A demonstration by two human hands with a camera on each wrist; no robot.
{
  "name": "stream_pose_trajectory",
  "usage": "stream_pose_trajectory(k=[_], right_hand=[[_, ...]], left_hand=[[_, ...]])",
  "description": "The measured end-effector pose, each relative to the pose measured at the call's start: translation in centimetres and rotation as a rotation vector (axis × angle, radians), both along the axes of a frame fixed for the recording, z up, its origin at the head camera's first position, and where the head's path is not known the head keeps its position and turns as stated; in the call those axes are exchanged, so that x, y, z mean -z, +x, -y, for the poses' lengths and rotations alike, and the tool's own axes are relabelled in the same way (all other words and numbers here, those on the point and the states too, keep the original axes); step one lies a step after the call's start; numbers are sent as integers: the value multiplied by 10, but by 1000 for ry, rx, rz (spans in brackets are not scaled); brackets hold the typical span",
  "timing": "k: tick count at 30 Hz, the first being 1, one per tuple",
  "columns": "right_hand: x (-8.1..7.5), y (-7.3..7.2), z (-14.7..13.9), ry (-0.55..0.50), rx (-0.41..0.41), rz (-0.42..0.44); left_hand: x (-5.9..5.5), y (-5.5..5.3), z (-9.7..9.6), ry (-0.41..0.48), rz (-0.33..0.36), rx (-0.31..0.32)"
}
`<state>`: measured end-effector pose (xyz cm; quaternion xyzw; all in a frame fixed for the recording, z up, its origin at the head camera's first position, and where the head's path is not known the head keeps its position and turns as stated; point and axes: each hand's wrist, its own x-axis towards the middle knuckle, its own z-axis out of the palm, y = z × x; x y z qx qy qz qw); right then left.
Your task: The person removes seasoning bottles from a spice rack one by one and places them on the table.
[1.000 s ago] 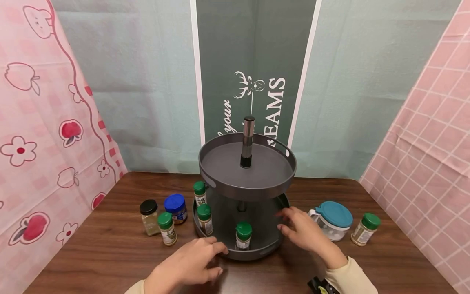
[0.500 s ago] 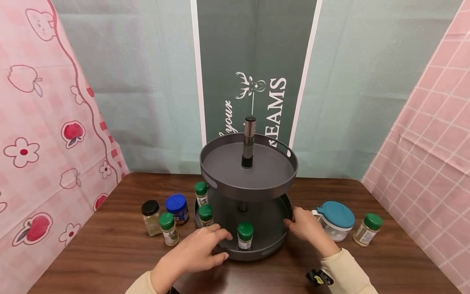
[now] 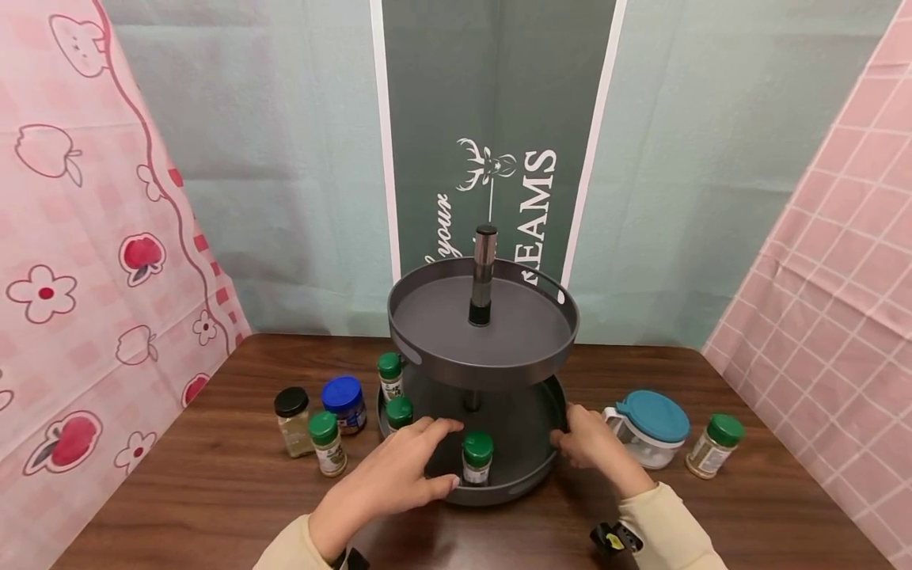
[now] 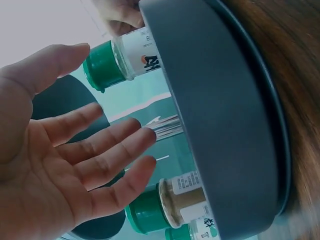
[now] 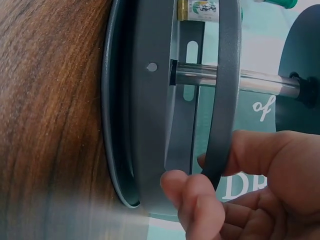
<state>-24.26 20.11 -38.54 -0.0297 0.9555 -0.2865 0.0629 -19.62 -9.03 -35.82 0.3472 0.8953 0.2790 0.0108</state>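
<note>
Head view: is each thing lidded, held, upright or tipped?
Lower tray: level, rim held by right hand
Upper tray: level, unheld
Left hand: open, gripping nothing
Three tray jars: upright, lids on
Green-lidded table jars: upright, lids on
Blue-lidded jar: upright, lid on
Black-lidded jar: upright, lid on
Teal-lidded container: upright, lid on

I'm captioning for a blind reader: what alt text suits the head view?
The right hand grips the lower tray of a two-tier rack; the left hand is near a green-capped jar in that tray.
</note>
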Motion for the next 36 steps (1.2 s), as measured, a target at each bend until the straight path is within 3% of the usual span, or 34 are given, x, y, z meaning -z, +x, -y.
stream_pose_trajectory(k=[14, 27, 36], right_hand=[[2, -1, 1, 14, 4, -8], [3, -1, -1, 37, 11, -14], [2, 0, -1, 18, 28, -27]], left_hand=[[-1, -12, -31, -10, -125, 39], [5, -22, -46, -46, -61, 99], [1, -21, -51, -102, -133, 113]])
